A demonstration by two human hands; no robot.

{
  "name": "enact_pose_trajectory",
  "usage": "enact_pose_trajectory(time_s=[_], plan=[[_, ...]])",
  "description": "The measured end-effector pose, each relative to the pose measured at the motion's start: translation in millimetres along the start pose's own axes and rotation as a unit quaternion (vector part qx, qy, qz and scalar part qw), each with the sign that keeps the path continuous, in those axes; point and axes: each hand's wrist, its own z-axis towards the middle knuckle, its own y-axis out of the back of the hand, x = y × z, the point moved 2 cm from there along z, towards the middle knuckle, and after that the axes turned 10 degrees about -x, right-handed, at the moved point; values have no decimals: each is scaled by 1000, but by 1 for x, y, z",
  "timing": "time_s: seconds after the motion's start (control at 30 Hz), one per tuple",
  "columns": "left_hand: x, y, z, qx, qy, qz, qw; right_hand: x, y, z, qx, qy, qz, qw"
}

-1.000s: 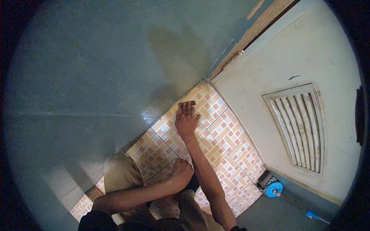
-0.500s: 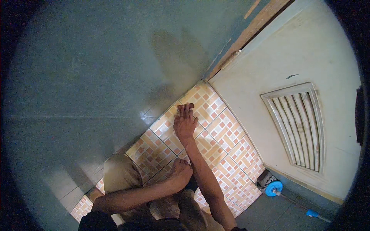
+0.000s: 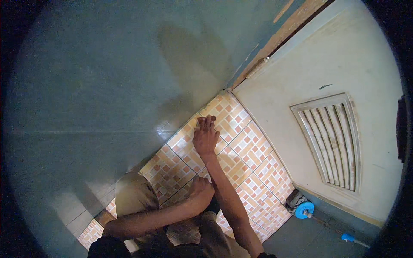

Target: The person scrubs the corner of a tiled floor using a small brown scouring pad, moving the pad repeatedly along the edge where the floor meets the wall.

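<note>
My right hand [image 3: 206, 139] reaches forward, low over the patterned floor tiles [image 3: 243, 155], close to the foot of the green wall [image 3: 86, 86]. Its fingers lie over a small reddish-brown block [image 3: 213, 119] and grip it against a tile; the exact kind of block cannot be made out. Curled into a fist, my left hand [image 3: 201, 190] rests over my lap beside the right forearm. Nothing sticks out of that fist, and its palm side is hidden.
An off-white door [image 3: 284, 81] with a slatted vent [image 3: 333, 142] stands on the right. At the lower right a mop [image 3: 304, 210] with a blue disc and a long pole lies by the door's foot. My bent knee [image 3: 135, 191] is near the wall.
</note>
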Motion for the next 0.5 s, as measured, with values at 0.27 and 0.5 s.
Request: enact_pose_trajectory(time_s=[0.27,0.5], plan=[[2,12,5,40,13,12,999,3,1,-21,25,-6,-19,999],[6,21,-4,33,9,-5,999,1,2,-23,-14,5,-19,1000]])
